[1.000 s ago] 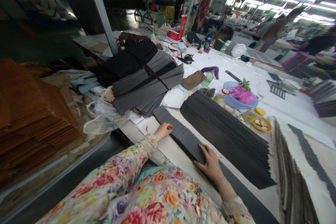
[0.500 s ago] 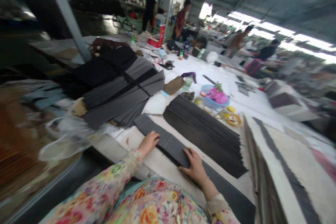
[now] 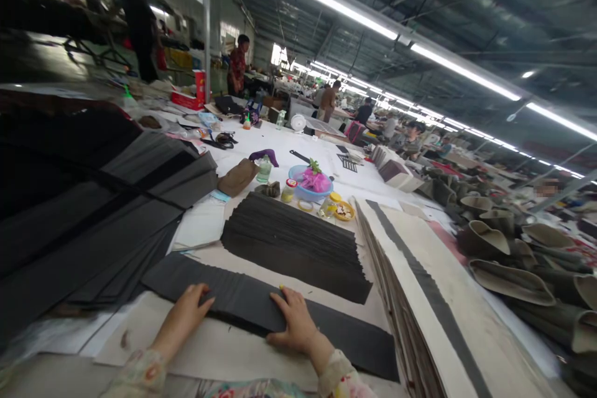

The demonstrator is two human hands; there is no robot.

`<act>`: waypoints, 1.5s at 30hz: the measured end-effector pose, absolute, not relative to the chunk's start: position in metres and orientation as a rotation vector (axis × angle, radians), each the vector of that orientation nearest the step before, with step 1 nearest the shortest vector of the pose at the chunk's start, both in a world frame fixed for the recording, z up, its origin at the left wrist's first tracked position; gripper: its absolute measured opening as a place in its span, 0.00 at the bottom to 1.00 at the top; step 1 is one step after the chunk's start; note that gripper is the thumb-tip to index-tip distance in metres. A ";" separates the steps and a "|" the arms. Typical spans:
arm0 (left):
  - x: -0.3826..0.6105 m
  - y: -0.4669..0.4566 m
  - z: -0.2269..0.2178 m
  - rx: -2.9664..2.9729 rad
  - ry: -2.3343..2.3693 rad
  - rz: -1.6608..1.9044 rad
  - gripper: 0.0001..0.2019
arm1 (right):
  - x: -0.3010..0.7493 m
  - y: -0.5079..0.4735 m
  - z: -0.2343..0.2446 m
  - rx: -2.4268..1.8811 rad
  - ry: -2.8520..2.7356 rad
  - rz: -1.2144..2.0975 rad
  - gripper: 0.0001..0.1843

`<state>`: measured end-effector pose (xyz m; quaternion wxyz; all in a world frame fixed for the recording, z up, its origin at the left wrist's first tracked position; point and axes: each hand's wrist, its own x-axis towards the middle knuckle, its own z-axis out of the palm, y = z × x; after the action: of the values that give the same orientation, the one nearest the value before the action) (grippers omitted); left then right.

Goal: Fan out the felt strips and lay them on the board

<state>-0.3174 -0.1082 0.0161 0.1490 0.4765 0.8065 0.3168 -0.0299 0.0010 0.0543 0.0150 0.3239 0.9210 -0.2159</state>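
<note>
A long stack of dark grey fabric strips (image 3: 233, 295) lies across the table in front of me. My left hand (image 3: 185, 316) rests at the stack's near edge toward its left part, thumb and fingers apart. Farther right, my right hand (image 3: 295, 322) lies on the strips with fingers spread and thumb by the near edge. Behind this stack, a wider fanned pile of dark strips (image 3: 293, 245) has jagged right ends. Both hands touch the stack; neither is closed around it.
Bundled black and grey pieces (image 3: 93, 199) lie to the left. Beyond the fanned pile stand a blue basin (image 3: 303, 189) with a pink bag, jars, and a brown pouch (image 3: 239, 177). Layered pale sheets (image 3: 420, 273) lie right, past them curled grey-green pieces (image 3: 508, 280). People stand farther back.
My view has swung to the right and levelled, bringing the curled pieces at the right into sight. Both hands stay on the strip stack, the left one now slightly farther from the right.
</note>
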 end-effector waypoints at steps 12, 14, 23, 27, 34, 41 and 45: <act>-0.316 -0.114 0.058 1.012 2.329 0.750 0.01 | -0.027 -0.001 0.039 0.948 3.059 -0.411 0.42; -0.317 -0.117 0.055 0.976 2.322 0.777 0.03 | -0.026 0.002 0.032 0.915 3.103 -0.377 0.41; -0.315 -0.123 0.051 0.951 2.285 0.857 0.03 | -0.022 0.004 0.028 0.846 3.162 -0.291 0.41; -0.316 -0.123 0.049 0.927 2.305 0.875 0.04 | -0.023 0.003 0.029 0.839 3.168 -0.269 0.40; -0.319 -0.126 0.048 0.913 2.363 0.886 0.09 | -0.022 0.003 0.027 0.850 3.171 -0.283 0.40; -0.334 -0.134 0.046 0.890 2.441 0.907 0.10 | -0.023 0.003 0.026 0.853 3.162 -0.277 0.40; -0.342 -0.139 0.044 0.842 2.473 0.923 0.11 | -0.022 0.003 0.025 0.853 3.153 -0.243 0.40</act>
<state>-0.3424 -0.1389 0.0444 0.1845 0.2989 0.8772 0.3274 -0.0222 0.0028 0.0245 -0.0666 0.2598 0.9605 -0.0741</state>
